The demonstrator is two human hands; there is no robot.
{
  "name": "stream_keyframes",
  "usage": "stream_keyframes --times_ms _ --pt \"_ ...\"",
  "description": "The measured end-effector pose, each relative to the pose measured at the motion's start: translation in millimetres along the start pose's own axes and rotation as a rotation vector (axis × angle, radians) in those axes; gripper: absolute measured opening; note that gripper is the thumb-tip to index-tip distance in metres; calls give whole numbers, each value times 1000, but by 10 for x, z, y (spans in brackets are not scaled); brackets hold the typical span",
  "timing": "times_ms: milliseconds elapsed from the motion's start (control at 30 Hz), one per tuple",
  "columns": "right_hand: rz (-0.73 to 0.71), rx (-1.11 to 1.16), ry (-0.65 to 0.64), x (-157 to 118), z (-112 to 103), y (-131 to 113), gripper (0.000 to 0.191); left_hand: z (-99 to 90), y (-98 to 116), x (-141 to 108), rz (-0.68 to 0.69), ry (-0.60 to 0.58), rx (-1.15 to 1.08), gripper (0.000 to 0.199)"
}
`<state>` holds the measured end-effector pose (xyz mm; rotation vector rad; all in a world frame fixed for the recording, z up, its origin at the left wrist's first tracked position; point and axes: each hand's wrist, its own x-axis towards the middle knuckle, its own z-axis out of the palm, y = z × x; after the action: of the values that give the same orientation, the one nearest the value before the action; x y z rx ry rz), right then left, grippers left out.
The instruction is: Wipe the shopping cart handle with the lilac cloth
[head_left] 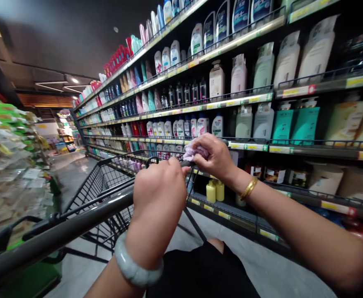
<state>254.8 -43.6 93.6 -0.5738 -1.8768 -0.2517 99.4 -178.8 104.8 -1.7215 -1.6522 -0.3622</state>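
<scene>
My left hand, a pale bangle at its wrist, is wrapped around the grey handlebar of a shopping cart. Beyond it, at the bar's right end, my right hand is closed on a crumpled lilac cloth, pressed against the bar. A gold bracelet circles the right wrist. The cart's black wire basket extends ahead and to the left, partly hidden behind the bar and my left hand.
Tall shelves of shampoo and pump bottles line the right side. Yellow bottles stand on a low shelf near the cart. Packed goods, blurred, are stacked on the left. A grey floor aisle runs ahead between them.
</scene>
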Motion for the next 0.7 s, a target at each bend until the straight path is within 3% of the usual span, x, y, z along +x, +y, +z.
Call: stream_keyframes --times_ms 167,267,367,467,633,700 --pt "191 -166 -74 160 59 248 14 -72 -275 -133 84 -3 43 39" --pt "210 -165 -50 165 183 79 12 -104 -479 -240 19 -20 110 42" --pt "64 -57 -74 143 303 -163 13 -68 -597 -282 -31 -56 165 49" --pt "-38 38 -136 184 371 -182 16 -6 -608 -258 -28 -42 202 50" --pt "226 -7 -154 347 455 -99 14 52 -514 -146 -52 -43 181 45" --pt "144 69 -194 400 504 -205 11 73 -482 -100 -58 -54 166 43"
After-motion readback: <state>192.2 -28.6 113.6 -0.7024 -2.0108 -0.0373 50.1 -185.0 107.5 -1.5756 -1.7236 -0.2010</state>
